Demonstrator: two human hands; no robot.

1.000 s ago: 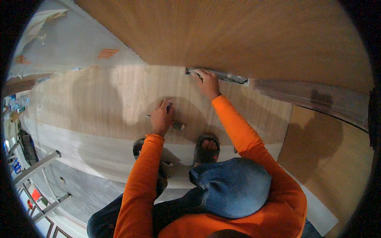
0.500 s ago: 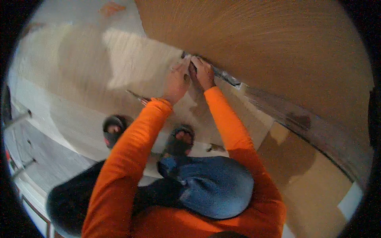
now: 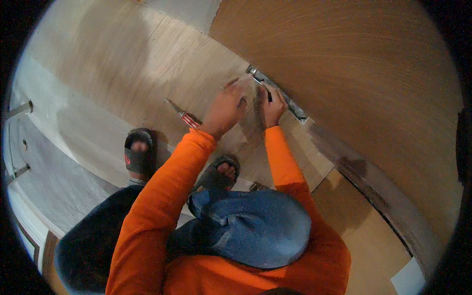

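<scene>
A narrow silvery metal rail (image 3: 291, 104) lies along the lower edge of a large wood-grain panel (image 3: 334, 59). My right hand (image 3: 273, 104) is at the rail, thumb and fingers bent together around something small and dark that I cannot make out. A thin bright piece shows just beyond its fingertips, by the rail's far end. My left hand (image 3: 227, 109) hovers to the left, apart from the right one, fingers stretched forward and somewhat blurred; no held thing shows in it. Beside my left wrist lies a pointed tool with a red and white handle (image 3: 191, 121).
I crouch on a pale wood-grain board (image 3: 182, 59), my sandalled feet (image 3: 140, 150) close below the tool. A brown board (image 3: 364, 216) and a dark gap run along the right. Metal legs or bars (image 3: 19, 110) stand at the left edge.
My hands were together at the rail's far end; now the left has drawn back from the right, and more of the rail shows. The whole view has shifted somewhat.
</scene>
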